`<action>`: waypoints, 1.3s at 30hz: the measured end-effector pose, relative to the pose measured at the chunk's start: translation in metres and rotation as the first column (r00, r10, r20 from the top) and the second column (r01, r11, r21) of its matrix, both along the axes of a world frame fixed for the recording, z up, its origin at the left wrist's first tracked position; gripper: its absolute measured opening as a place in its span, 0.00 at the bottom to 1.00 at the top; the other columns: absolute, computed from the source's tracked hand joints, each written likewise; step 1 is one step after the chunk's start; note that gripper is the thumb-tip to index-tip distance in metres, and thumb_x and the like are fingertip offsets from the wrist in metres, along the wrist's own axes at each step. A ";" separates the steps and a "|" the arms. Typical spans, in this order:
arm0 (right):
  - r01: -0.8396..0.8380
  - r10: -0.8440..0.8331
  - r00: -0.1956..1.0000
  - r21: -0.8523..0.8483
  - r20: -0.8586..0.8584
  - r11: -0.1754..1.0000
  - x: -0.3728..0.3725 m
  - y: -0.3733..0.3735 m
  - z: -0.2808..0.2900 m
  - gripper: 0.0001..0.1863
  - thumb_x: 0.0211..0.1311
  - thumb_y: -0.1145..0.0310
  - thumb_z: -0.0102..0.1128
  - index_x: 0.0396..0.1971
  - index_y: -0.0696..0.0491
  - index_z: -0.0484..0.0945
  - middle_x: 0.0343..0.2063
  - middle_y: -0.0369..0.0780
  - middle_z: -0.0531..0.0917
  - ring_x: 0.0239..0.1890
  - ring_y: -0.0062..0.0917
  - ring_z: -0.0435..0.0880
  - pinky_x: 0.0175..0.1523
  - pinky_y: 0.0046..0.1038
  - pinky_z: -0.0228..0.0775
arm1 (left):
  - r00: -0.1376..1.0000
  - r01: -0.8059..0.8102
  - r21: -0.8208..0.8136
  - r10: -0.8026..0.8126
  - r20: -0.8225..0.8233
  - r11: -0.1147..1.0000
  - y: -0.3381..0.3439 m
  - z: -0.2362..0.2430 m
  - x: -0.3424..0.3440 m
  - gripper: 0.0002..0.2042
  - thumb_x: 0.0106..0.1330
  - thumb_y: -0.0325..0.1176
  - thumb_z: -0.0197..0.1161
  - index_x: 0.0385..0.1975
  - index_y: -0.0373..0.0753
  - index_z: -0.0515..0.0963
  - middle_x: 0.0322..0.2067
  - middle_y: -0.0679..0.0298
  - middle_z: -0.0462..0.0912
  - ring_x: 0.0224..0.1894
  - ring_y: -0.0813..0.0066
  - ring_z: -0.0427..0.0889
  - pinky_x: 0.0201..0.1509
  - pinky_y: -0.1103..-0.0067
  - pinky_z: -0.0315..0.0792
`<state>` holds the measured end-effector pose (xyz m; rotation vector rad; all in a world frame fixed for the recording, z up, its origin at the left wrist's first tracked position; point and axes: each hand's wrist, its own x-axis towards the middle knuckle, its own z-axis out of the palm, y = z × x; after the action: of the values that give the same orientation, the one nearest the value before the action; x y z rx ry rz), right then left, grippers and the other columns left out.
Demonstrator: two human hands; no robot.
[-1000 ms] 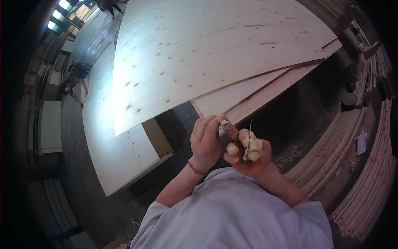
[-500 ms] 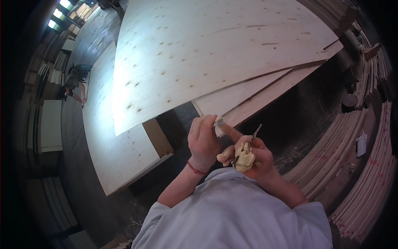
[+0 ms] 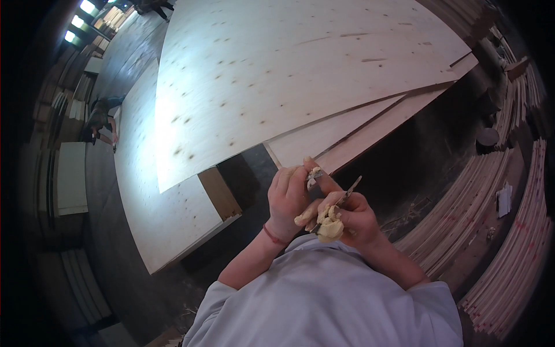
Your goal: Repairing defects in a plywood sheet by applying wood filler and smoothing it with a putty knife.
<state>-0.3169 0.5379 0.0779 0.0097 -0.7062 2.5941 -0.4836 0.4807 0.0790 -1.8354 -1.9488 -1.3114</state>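
Observation:
My left hand (image 3: 287, 194), with a red band at its wrist, is closed on a small grey blade (image 3: 314, 175) smeared with pale putty; its handle is hidden in my fingers. To the right of it, my right hand (image 3: 357, 218) grips a thin, dirty putty knife (image 3: 351, 188), whose tip sticks up past the fingers. A lump of yellowish putty (image 3: 330, 226) clings below the knife in that hand. My right index finger reaches out to the blade in my left hand. Beyond both hands lies a large, knotty plywood sheet (image 3: 277, 75).
Under the top sheet lie more sheets (image 3: 341, 133) at an angle, and a lower plywood stack (image 3: 167, 231) stands to the left. A person (image 3: 102, 118) bends over that stack's far left edge. Veneer stacks (image 3: 457, 214) line the right side. Boards (image 3: 72, 176) stand at the left.
My hands have drawn closer together. The right hand has shifted slightly left, and its index finger now points up beside the small blade. The putty lump has moved left with it.

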 end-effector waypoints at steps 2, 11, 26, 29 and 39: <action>0.007 -0.007 0.999 0.004 0.047 1.000 0.001 -0.001 -0.001 0.12 0.67 0.81 0.53 0.47 0.67 0.79 0.58 0.47 0.78 0.51 0.32 0.85 0.56 0.30 0.77 | 1.000 -0.011 0.018 0.011 -0.005 1.000 0.004 0.001 0.002 0.18 0.57 0.35 0.71 0.43 0.31 0.77 0.36 0.53 0.80 0.37 0.55 0.81 0.40 0.66 0.77; 0.103 -0.161 0.963 0.257 0.217 0.961 0.005 0.003 0.003 0.10 0.67 0.80 0.52 0.45 0.66 0.78 0.55 0.57 0.80 0.49 0.41 0.86 0.55 0.35 0.79 | 1.000 -0.019 -0.021 0.019 -0.002 1.000 0.011 -0.004 0.000 0.22 0.60 0.45 0.72 0.42 0.31 0.77 0.35 0.54 0.80 0.36 0.57 0.81 0.40 0.68 0.77; 0.162 -0.192 0.966 0.174 0.170 0.971 0.005 0.002 0.020 0.11 0.68 0.82 0.48 0.44 0.65 0.79 0.72 0.52 0.65 0.57 0.32 0.83 0.60 0.30 0.74 | 0.996 -0.047 -0.057 0.051 0.070 0.997 0.009 0.000 -0.006 0.09 0.63 0.23 0.66 0.41 0.29 0.77 0.31 0.52 0.79 0.32 0.57 0.81 0.36 0.73 0.77; 0.197 -0.193 0.972 -0.020 0.130 0.980 0.003 0.006 0.016 0.13 0.70 0.79 0.45 0.48 0.62 0.77 0.65 0.52 0.74 0.56 0.36 0.83 0.60 0.36 0.76 | 0.972 0.049 -0.129 -0.017 0.234 0.990 0.005 -0.002 -0.013 0.07 0.67 0.22 0.61 0.43 0.30 0.77 0.34 0.54 0.81 0.30 0.61 0.81 0.35 0.74 0.76; 0.283 -0.078 0.938 -0.619 0.338 0.733 -0.014 0.028 -0.018 0.12 0.68 0.65 0.49 0.42 0.55 0.78 0.36 0.43 0.83 0.37 0.34 0.81 0.36 0.31 0.71 | -0.119 0.541 0.056 0.011 0.993 0.839 -0.003 0.013 -0.018 0.05 0.80 0.28 0.49 0.46 0.35 0.70 0.38 0.63 0.80 0.23 0.85 0.65 0.27 0.86 0.61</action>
<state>-0.3312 0.5659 0.0599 -0.6445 0.1699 2.5236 -0.5019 0.4782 0.0923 -1.3041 -2.4666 -3.5249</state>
